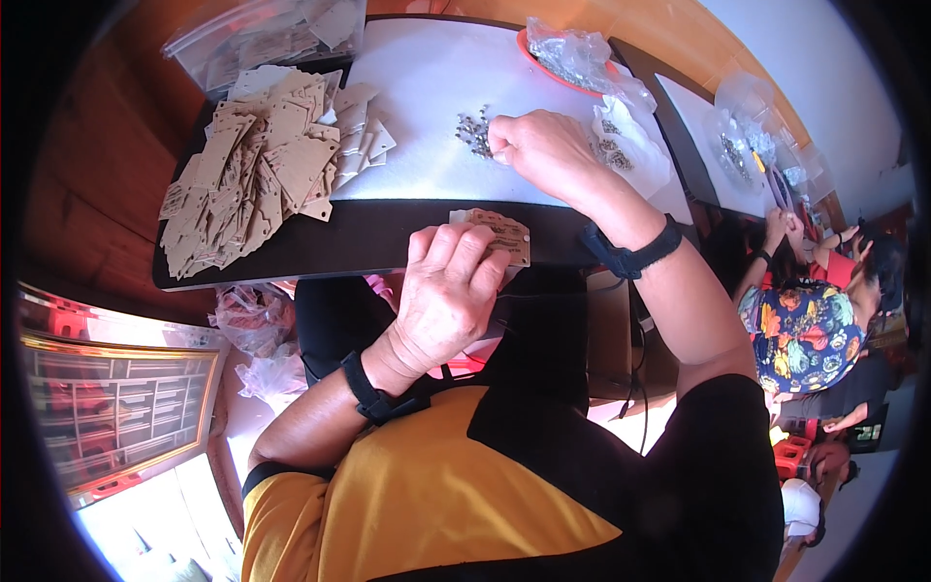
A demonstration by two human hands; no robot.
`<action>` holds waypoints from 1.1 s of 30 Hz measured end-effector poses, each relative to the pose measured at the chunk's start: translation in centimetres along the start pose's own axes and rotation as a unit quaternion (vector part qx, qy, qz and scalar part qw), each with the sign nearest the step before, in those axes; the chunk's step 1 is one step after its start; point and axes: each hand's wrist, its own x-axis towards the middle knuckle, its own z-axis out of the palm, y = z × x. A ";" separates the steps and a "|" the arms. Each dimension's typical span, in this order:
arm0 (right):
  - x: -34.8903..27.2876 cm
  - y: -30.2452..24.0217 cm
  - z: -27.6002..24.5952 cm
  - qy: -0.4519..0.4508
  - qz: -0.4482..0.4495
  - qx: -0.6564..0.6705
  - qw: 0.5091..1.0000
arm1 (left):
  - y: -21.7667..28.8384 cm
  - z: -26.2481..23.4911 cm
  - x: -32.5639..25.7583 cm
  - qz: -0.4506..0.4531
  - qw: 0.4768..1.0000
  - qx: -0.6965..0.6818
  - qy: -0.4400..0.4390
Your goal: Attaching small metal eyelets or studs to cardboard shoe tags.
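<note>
My left hand [444,291] grips a small brown printed card [508,235] at the table's near edge. The card has a wavy top edge and a hole near its side, and my fingers cover much of it. Further out on the white sheet, my right hand [548,150] is closed beside a small pile of tiny dark and silvery metal pieces [471,134]. Its fingertips are bent down next to the pile; what they hold, if anything, is hidden. A large heap of brown cards [254,170] lies to the left, with more cards [361,141] spread at its right side.
A clear plastic bag of cards [267,44] stands behind the heap. An orange-red basin [525,47] holds a plastic bag at the far right. Nearby, more small metal pieces lie on white wrapping [635,145]. Another person in a floral top [805,325] sits at the right.
</note>
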 end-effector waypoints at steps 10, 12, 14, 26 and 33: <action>-5.3 -1.0 -2.2 -0.167 0.116 0.373 0.905 | -0.1 0.6 -0.4 0.026 0.999 -0.005 0.034; -5.2 -0.6 -1.6 -0.176 0.126 0.389 0.895 | -0.1 0.7 -0.4 0.028 0.999 -0.013 0.032; -5.2 -0.4 -1.3 -0.185 0.135 0.404 0.885 | 0.0 0.8 -0.3 0.027 0.999 -0.015 0.034; -4.6 -0.4 -1.3 -0.199 0.159 0.437 0.862 | 0.4 0.5 -0.3 0.024 0.999 -0.010 0.029; -4.3 1.6 2.2 -0.169 0.073 0.536 0.824 | 1.2 -0.5 0.6 0.009 0.999 0.024 -0.048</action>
